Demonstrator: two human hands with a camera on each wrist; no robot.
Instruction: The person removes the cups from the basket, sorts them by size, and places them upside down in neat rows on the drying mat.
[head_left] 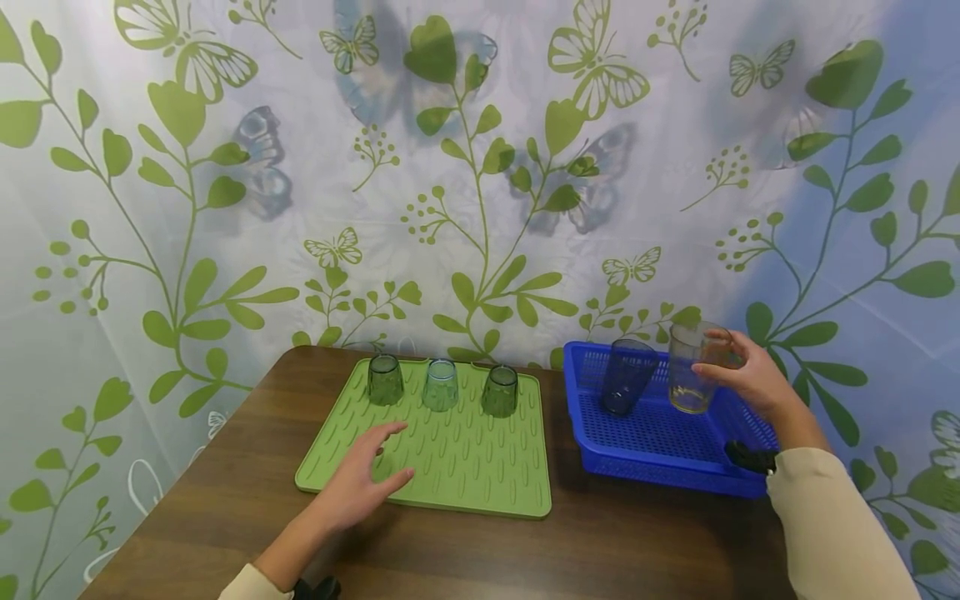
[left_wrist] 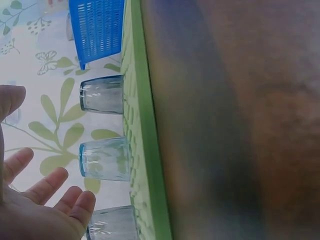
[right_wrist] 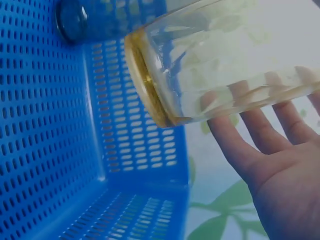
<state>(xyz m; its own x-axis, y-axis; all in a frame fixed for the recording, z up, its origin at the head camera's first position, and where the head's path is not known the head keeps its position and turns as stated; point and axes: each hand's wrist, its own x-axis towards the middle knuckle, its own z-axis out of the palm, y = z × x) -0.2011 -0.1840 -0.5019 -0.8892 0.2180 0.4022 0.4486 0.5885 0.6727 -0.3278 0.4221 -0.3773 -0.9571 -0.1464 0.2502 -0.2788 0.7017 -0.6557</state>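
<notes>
My right hand (head_left: 753, 382) grips a tall clear drinking glass (head_left: 684, 367) with an amber-tinted base, fingers round its side. In the head view the glass overlaps the inside of the blue plastic basket (head_left: 675, 469). A tall dark-tinted glass (head_left: 624, 379) leans inside that basket, left of the held one. My left hand (head_left: 356, 485) hovers over the near left part of a green drying mat (head_left: 457, 467), thumb and fingers spread, holding nothing. Toward the mat's back edge stand three short tumblers: a dark green one (head_left: 386, 382), a pale blue-green one (head_left: 440, 387) and another dark green one (head_left: 500, 393).
The mat and basket lie on a brown wooden table (head_left: 600, 542), the basket to the right of the mat. Right behind the table hangs a white curtain (head_left: 480, 208) with green leaves and butterflies.
</notes>
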